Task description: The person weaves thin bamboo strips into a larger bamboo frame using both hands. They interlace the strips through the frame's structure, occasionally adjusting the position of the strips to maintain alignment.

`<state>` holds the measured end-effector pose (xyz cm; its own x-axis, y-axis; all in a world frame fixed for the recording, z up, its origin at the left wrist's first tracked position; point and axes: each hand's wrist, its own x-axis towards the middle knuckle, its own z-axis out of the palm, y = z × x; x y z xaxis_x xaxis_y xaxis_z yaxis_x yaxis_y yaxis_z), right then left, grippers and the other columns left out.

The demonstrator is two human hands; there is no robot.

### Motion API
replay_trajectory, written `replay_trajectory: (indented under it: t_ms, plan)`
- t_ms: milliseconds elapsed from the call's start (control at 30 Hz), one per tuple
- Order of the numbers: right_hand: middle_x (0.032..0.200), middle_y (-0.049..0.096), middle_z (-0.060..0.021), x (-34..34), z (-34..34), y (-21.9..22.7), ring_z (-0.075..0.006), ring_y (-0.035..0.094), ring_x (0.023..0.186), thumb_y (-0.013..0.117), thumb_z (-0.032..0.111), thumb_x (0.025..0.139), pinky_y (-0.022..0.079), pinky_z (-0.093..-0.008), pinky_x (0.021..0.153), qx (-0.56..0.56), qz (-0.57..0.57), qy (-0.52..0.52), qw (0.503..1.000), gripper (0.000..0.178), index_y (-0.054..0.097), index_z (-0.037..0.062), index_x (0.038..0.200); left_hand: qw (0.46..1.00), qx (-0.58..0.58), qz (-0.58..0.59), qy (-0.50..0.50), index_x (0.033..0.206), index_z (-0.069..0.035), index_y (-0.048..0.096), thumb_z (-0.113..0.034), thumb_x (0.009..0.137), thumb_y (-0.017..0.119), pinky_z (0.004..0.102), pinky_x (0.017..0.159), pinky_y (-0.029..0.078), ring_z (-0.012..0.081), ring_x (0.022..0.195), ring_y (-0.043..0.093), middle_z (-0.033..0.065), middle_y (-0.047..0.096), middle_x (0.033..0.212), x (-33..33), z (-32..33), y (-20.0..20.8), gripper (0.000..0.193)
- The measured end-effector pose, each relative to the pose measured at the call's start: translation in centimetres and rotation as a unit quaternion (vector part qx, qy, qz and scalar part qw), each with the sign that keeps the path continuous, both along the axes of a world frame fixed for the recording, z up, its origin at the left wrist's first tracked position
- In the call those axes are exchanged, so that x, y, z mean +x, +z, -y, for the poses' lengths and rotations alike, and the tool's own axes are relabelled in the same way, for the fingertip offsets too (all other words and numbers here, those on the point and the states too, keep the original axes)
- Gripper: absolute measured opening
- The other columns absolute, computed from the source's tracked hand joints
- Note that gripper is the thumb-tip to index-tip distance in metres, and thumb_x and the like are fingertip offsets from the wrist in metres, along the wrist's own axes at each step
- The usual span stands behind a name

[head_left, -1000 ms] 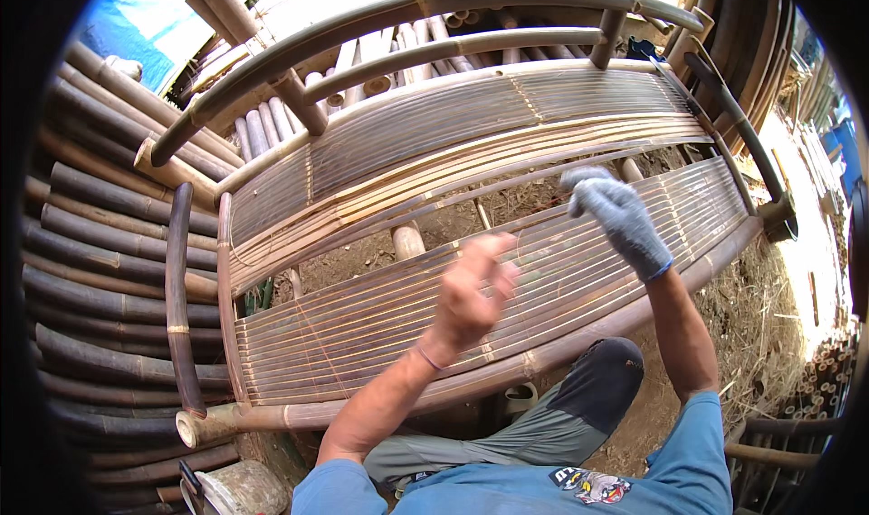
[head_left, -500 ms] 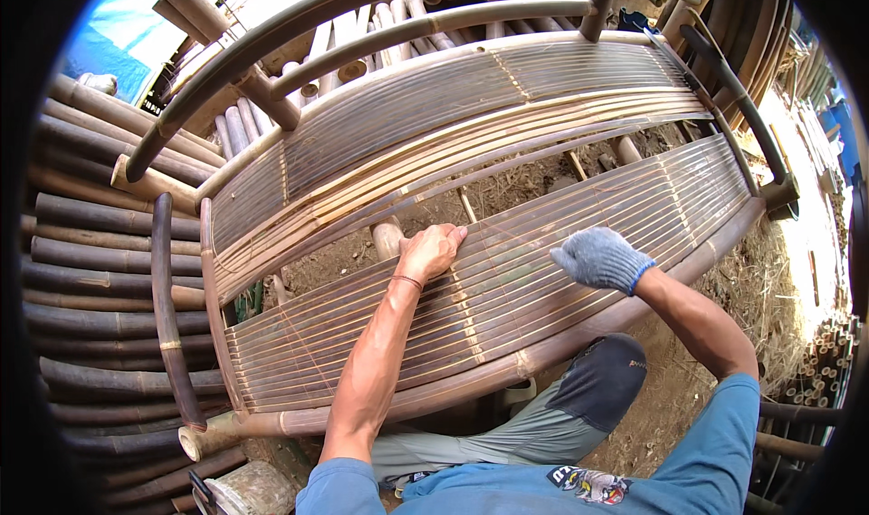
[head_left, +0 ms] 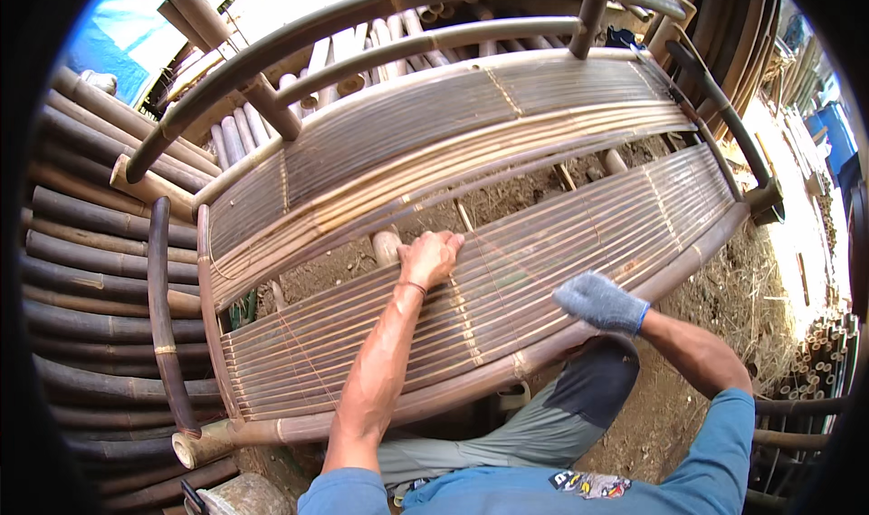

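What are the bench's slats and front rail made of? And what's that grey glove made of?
The slats look like split bamboo, smooth and brown with paler edges. The front rail seems a whole bamboo pole, slightly shiny: it has ring-like joints and a hollow-looking end. The glove looks like soft, matte knitted fabric, maybe cotton, with a fuzzy surface.

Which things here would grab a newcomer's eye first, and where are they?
Most likely the long slatted bamboo bench stretching across the middle. Next, the mismatched hands at its front slats: a bare left hand at their far edge, a grey-gloved right hand nearer the front rail. Dark bamboo poles crowd the left side, and a bright blue sheet stands out at upper left.
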<state>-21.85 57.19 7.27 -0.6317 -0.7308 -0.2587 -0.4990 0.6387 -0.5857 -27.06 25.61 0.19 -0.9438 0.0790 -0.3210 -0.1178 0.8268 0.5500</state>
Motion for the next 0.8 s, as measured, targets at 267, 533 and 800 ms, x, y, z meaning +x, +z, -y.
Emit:
replay_trajectory:
  t_ms: [267,533,800]
  plan:
    - [0.072,0.064,-0.0143,4.2,1.8,2.0,-0.0251,0.065,0.067,0.045,0.031,0.101,0.052,-0.0371,0.067,-0.024,0.108,-0.295,0.949,0.042,0.062,0.0,0.079,0.909,-0.102,-0.362,-0.181,0.141,-0.033,0.056,-0.039,0.096,0.055,0.0548,0.109,0.028,0.028,0.134,0.042,0.0029,0.048,0.147,3.2,-1.0,-2.6,0.045]
    - [0.081,0.068,-0.0197,19.1,-18.6,-1.4,-0.0341,0.066,0.071,0.06,0.036,0.093,0.053,-0.043,0.067,0.086,0.024,-0.704,0.705,0.036,0.065,0.0021,0.082,0.869,0.03,-0.431,-0.241,0.103,-0.012,0.066,-0.029,0.089,0.065,0.0444,0.109,0.035,0.0277,0.126,0.049,0.0042,0.059,0.125,3.4,-1.5,-1.8,0.023]
    - [0.122,0.062,-0.0192,7.8,-17.4,-1.8,-0.0394,0.06,0.109,0.068,0.019,0.081,0.05,-0.0478,0.096,0.19,-0.444,-0.456,0.747,0.043,0.065,0.0117,0.123,0.87,0.038,-0.421,-0.253,0.099,-0.008,0.059,-0.022,0.086,0.067,0.0434,0.104,0.041,0.0309,0.12,0.053,0.0089,0.06,0.118,3.5,-1.6,-1.8,0.02]
